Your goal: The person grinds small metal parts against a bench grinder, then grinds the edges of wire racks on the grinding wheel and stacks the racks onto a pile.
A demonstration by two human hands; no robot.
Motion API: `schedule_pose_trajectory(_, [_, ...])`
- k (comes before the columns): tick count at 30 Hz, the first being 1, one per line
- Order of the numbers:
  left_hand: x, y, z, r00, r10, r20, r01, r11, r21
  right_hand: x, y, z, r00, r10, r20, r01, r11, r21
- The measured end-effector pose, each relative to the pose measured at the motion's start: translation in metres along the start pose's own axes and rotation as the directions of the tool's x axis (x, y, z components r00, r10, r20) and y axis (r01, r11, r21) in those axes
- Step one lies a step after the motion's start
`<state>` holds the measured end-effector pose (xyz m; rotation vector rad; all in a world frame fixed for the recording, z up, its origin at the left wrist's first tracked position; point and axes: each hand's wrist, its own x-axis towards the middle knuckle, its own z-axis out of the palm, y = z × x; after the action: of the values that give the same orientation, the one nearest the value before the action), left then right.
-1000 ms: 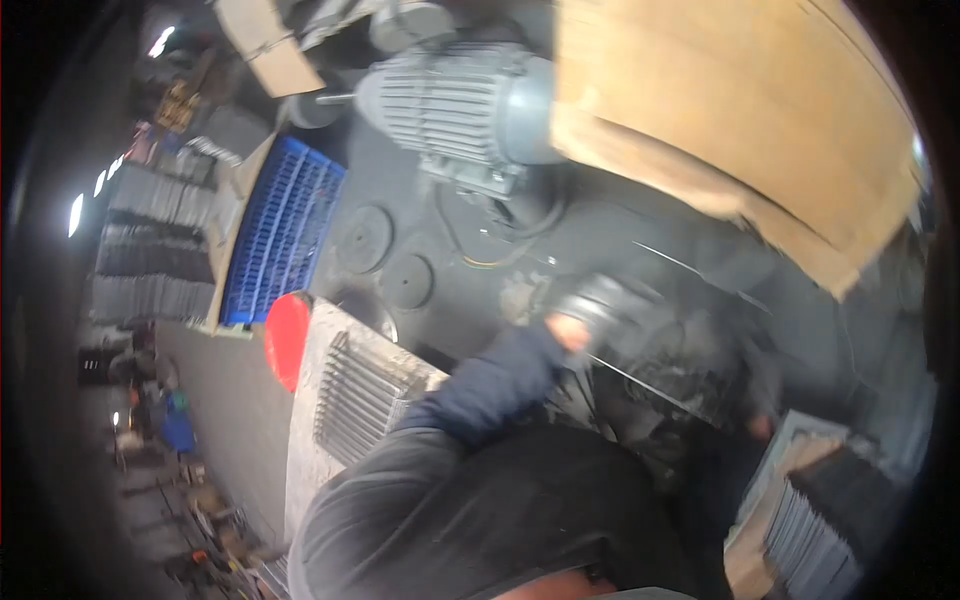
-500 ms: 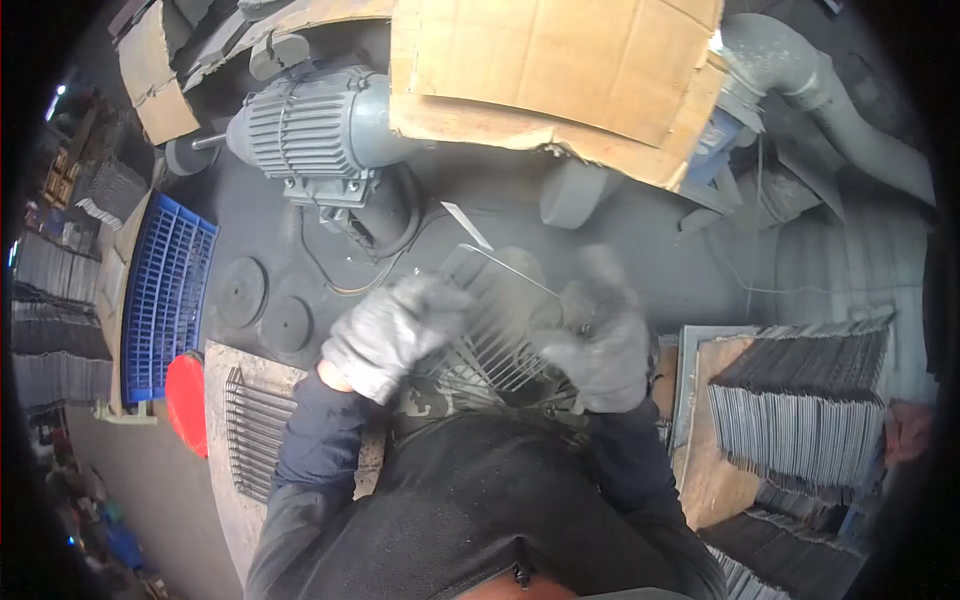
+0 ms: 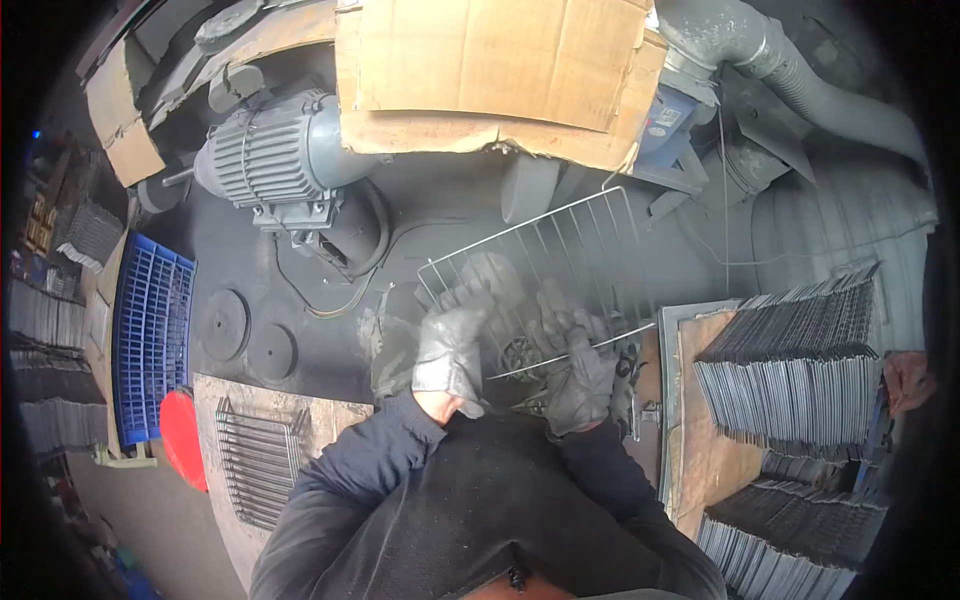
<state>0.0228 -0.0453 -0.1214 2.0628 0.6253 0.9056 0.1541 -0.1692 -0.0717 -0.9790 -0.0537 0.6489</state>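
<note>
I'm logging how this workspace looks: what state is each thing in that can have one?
Wire rack: tilted, held between the gloved right hand and left hand
Gloves: worn on both hands, smudged
Cardboard: creased, ragged along its near edge
Motor: running or stopped, cannot tell
Hose: bent
Right-side rack stack: closely packed

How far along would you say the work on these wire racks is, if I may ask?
Partway, I would guess. Already done: the tall right-hand stack looks neatly piled, though it could equally be waiting. In hand: one wire rack, with the left hand and right hand at it. Left: that rack, and perhaps the smaller batch on the left; I cannot tell its stage.
</note>
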Motion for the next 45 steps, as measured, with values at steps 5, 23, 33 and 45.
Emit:
schedule_pose_trajectory(5, [0.0, -0.042, -0.012, 0.901, -0.403, 0.163, 0.429, 0.765, -0.48, 0.063, 0.018, -0.102, 0.979, -0.149, -0.14, 0.124, 0.977, -0.171])
schedule_pose_trajectory(23, [0.051, -0.148, 0.015, 0.99, -0.123, 0.072, 0.108, 0.977, 0.185, 0.177, 0.047, -0.042, 0.972, 0.222, 0.073, -0.164, 0.871, -0.464])
schedule_pose_trajectory(33, [0.07, -0.137, 0.066, 0.866, -0.466, 0.18, 0.496, 0.762, -0.415, 0.177, 0.014, -0.074, 0.967, 0.235, -0.096, -0.239, 0.715, -0.657])
schedule_pose_trajectory(45, [0.078, -0.134, -0.005, 0.792, -0.544, 0.278, 0.562, 0.827, 0.018, 0.171, 0.069, -0.021, 0.974, 0.224, 0.031, -0.163, 0.788, -0.594])
